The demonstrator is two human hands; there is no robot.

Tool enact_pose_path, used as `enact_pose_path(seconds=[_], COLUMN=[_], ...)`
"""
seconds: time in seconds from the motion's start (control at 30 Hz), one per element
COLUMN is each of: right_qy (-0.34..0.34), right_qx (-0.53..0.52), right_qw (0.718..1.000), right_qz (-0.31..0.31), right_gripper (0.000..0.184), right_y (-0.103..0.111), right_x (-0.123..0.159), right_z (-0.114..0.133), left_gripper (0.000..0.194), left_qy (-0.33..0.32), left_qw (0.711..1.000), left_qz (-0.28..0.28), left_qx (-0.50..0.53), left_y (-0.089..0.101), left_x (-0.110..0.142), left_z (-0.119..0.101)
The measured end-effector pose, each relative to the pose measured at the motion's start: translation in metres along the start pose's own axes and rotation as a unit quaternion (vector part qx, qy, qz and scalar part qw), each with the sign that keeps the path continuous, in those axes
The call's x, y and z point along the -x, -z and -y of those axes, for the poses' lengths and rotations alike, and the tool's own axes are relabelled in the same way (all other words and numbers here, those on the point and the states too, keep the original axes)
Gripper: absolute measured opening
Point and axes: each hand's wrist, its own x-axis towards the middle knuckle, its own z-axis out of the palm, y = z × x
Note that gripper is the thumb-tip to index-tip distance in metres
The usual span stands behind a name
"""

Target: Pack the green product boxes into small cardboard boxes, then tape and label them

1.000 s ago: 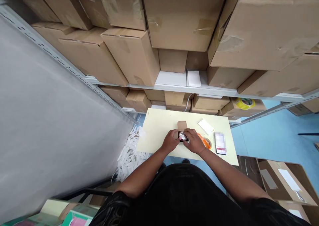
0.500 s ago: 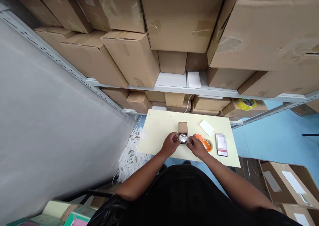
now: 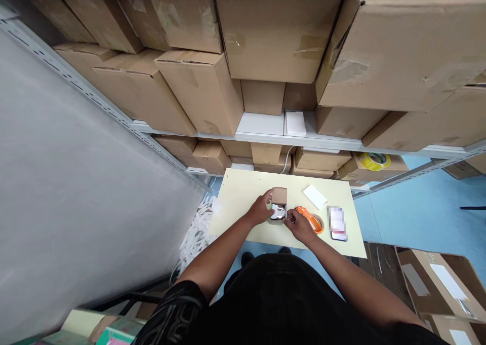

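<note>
Two bare hands work at one small box [image 3: 277, 221] on the one pale table [image 3: 241, 190]. The box lies near mid-table, its single flap [image 3: 280, 195] raised at twelve o'clock, and one round silvery object [image 3: 280, 214] sits inside.

At the box's nine o'clock, the left hand [image 3: 261, 209] has its fingers curved around that side, gripping the box. At four o'clock, the right hand [image 3: 298, 224] has bent fingers touching the box's edge; whether they pinch it I cannot tell.

Out from the box lie one orange tape dispenser [image 3: 308, 218] at three o'clock, one white packet [image 3: 314, 197] at two, and one phone [image 3: 337, 224] farther out, just past three.

Half a second ago the left fingers were bunched lower; now they reach up beside the flap. A white-and-green patch [image 3: 274, 209] now shows at the object's ten o'clock. The right hand is nearly unchanged.
</note>
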Motion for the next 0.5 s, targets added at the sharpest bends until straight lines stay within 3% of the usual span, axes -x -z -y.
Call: enact_pose_path(seconds=[0.1, 0.23, 0.5], right_qy=[0.004, 0.014, 0.011], right_qx=[0.0, -0.003, 0.006], right_qw=[1.0, 1.0, 1.0], right_qz=[0.007, 0.008, 0.008], right_gripper=[0.023, 0.028, 0.025], right_y=[0.0, 0.0, -0.007], right_x=[0.001, 0.003, 0.001], right_z=[-0.001, -0.006, -0.003], left_gripper=[0.071, 0.059, 0.051], left_qy=[-0.034, -0.033, -0.131], left_qw=[0.998, 0.996, 0.99], left_qz=[-0.042, -0.083, -0.033], left_qx=[-0.02, -0.015, -0.049], left_y=[0.0, -0.002, 0.002], left_x=[0.013, 0.035, 0.049], left_z=[0.0, 0.004, 0.002])
